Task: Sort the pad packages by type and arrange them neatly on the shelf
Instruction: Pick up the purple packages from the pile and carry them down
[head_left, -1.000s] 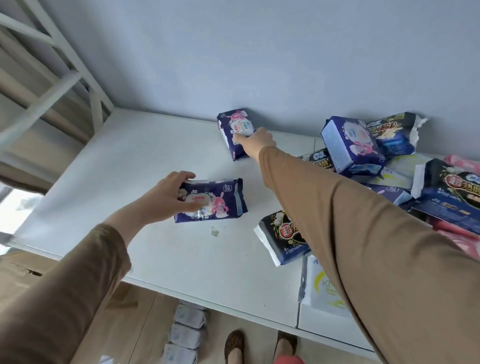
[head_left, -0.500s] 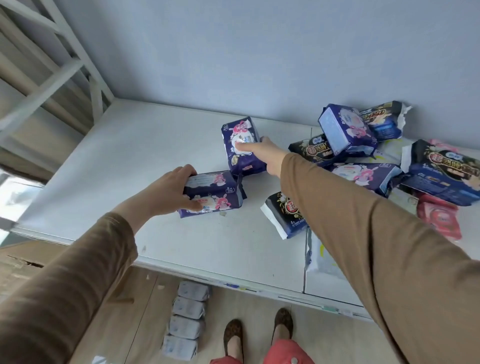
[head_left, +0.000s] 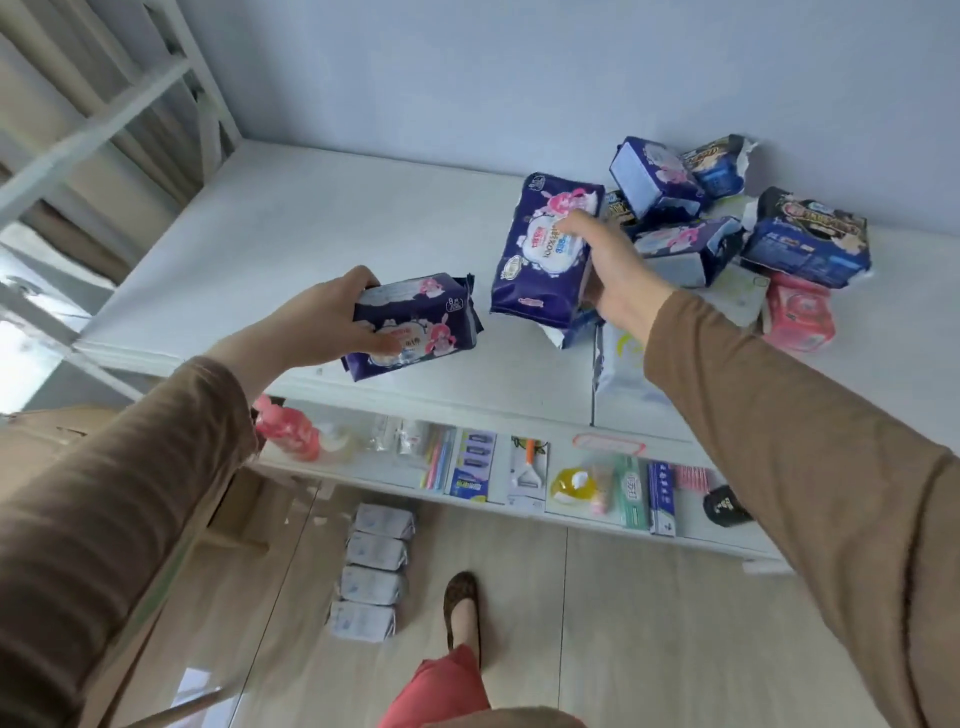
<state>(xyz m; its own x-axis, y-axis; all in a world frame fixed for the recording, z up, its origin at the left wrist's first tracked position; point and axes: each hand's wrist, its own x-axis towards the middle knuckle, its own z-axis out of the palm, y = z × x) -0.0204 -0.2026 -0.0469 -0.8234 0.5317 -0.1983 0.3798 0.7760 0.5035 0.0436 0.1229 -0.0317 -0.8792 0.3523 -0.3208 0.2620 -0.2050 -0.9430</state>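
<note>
From the head camera, the left hand (head_left: 317, 317) curls its fingers round a dark purple plastic pad package with pink rabbit print (head_left: 415, 327), held above the front edge of the white top shelf (head_left: 291, 244). The right hand (head_left: 613, 270) grips a second, larger purple pad package (head_left: 540, 249) by its right side, lifted off the shelf. Just behind it lies a jumbled heap of pad packages (head_left: 727, 228): purple ones, dark blue ones, and one pink package (head_left: 797, 314). A lower shelf (head_left: 519, 499) carries toiletries. Four pale packages (head_left: 371, 569) lie in a row on the floor.
</note>
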